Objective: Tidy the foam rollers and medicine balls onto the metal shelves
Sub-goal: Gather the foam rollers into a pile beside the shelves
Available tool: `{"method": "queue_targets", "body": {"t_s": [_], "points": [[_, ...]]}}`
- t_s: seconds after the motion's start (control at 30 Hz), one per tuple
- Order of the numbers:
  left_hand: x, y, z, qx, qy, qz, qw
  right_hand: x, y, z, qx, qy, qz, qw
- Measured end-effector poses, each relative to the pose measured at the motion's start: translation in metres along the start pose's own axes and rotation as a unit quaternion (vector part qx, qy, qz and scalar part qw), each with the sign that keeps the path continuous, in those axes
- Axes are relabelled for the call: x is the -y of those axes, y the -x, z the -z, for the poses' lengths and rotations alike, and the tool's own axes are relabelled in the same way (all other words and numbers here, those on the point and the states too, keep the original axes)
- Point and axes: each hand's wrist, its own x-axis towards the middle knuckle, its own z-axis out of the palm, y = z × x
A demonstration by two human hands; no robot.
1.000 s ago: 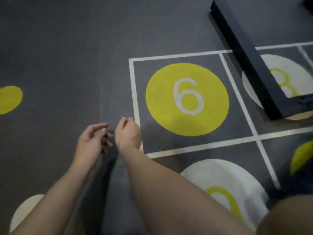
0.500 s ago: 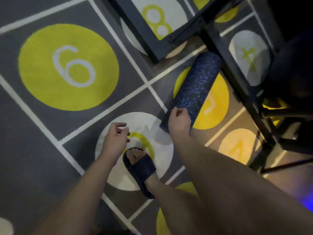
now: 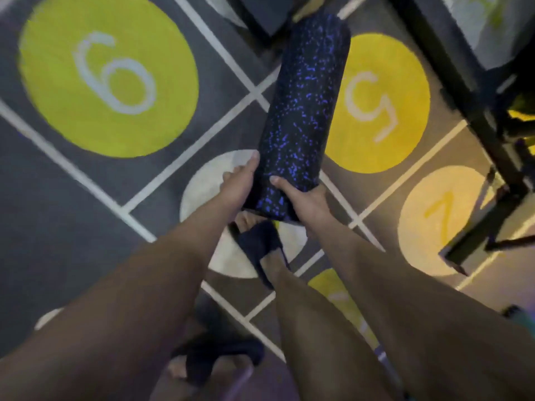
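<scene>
A black foam roller (image 3: 301, 111) speckled with blue points away from me over the numbered floor mat. Both hands hold its near end. My left hand (image 3: 241, 180) presses against the left side with fingers stretched along it. My right hand (image 3: 301, 198) cups the right side from below, thumb on top. The roller's far end reaches a black metal frame at the top (image 3: 260, 13). No medicine ball is in view.
A black metal rack frame (image 3: 474, 117) runs diagonally down the right side. The floor mat carries yellow and white numbered circles, such as the yellow 6 (image 3: 110, 76). My own feet in dark slides (image 3: 260, 247) stand just below the roller.
My right hand was only touching the roller's end on the floor; now both hands grip it and it appears raised and turned more toward me. The view shifted closer.
</scene>
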Motion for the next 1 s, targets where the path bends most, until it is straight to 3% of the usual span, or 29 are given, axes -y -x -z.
{"method": "queue_targets", "body": {"t_s": [0.1,0.2,0.33,0.47,0.6,0.77,0.83,1.0], "points": [[0.022,0.092,0.101,-0.049,0.099,0.063,0.992,0.058,0.129,-0.036,0.105,0.078,-0.054,0.99],[0.02,0.192,0.193,-0.067,0.311,0.127,0.94,0.137,0.242,-0.077,0.197,0.209,-0.047,0.957],[0.019,0.29,0.306,-0.139,0.439,0.097,0.882,0.239,0.361,-0.152,0.349,0.311,0.049,0.883],[0.04,0.359,0.403,-0.123,0.533,0.048,0.835,0.275,0.455,-0.252,0.387,0.421,0.135,0.809],[0.105,0.411,0.493,-0.213,0.615,0.023,0.759,0.247,0.529,-0.372,0.426,0.5,0.198,0.728],[0.266,0.439,0.57,-0.242,0.738,0.008,0.63,0.144,0.598,-0.534,0.456,0.639,0.226,0.578],[0.322,0.463,0.596,-0.277,0.756,0.005,0.593,0.101,0.64,-0.595,0.475,0.675,0.227,0.516],[0.408,0.487,0.623,-0.355,0.798,0.052,0.483,0.028,0.754,-0.688,0.526,0.718,0.244,0.384]]}}
